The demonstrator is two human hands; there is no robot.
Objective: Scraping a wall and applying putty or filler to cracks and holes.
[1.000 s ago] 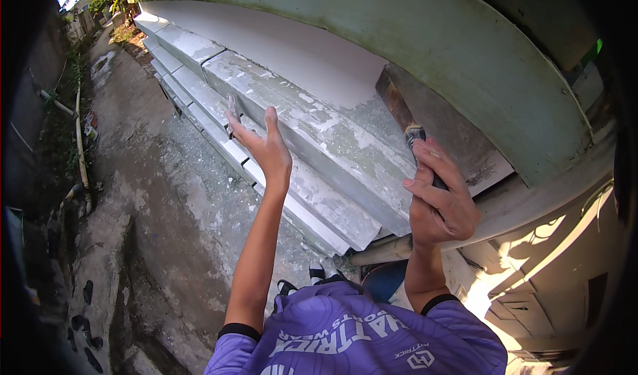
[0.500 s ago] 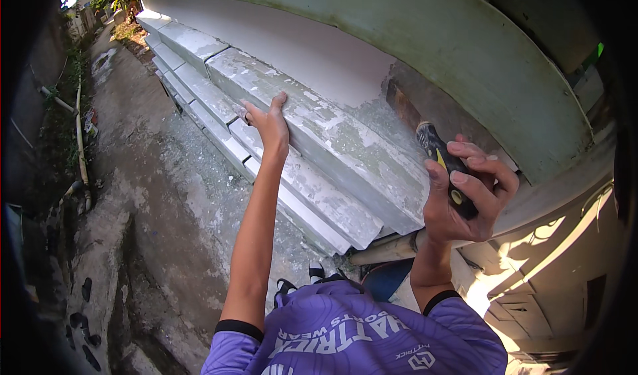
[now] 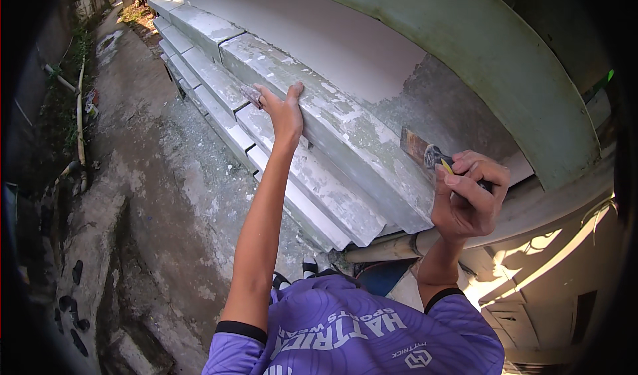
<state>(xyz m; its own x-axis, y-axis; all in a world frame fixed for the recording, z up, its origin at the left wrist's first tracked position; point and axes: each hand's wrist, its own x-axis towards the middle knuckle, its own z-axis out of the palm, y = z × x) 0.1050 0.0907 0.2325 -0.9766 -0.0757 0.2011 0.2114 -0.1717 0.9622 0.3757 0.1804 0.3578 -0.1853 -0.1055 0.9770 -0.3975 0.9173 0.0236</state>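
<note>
A scraper (image 3: 417, 147) with a wide, rust-stained blade and a black and yellow handle is gripped in my right hand (image 3: 470, 192). Its blade lies at the rough grey patch at the foot of the white wall (image 3: 359, 49), over the top of the grey ledge (image 3: 332, 112); I cannot tell whether it touches. Leaning on the ledge's outer edge is my left hand (image 3: 284, 112), thumb and fingers apart. Greyish dust or a small pale thing shows at its fingertips, too unclear to name. Patchy, flaking white coating covers the ledge.
Lower stepped ledges (image 3: 229, 122) run below the top one. A curved green panel (image 3: 525, 69) overhangs at the right, and a pale pipe (image 3: 379, 251) passes beneath the steps. Stained concrete ground (image 3: 166, 209) stretches along the left, with thin pipes (image 3: 81, 122) beyond.
My right hand has shifted its hold on the scraper, now covering more of the handle, and the blade shows flatter and broader. My left hand appears slightly farther up and right in the view.
</note>
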